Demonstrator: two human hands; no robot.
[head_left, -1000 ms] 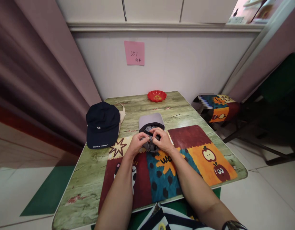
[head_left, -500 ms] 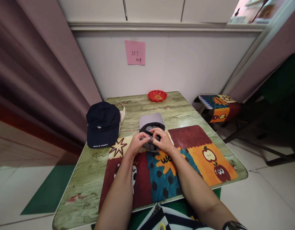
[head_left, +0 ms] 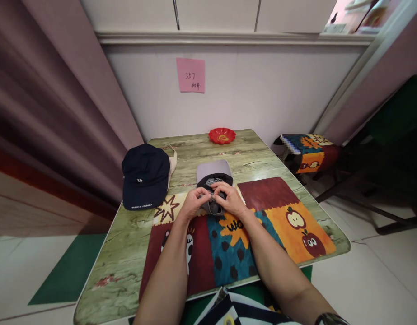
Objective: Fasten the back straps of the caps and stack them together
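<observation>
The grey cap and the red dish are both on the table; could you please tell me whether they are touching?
Apart: the head view shows a strip of bare tabletop between the grey cap and the red dish.

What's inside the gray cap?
Inside the gray cap, dark lining with pale printing shows. The left hand and right hand cover part; what's beneath them is hidden.

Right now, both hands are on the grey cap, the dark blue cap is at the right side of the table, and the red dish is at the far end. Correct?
Not quite: the dark blue cap is at the left side of the table, as the head view shows. The left hand and right hand are on the grey cap, and the red dish is at the far end.
</observation>
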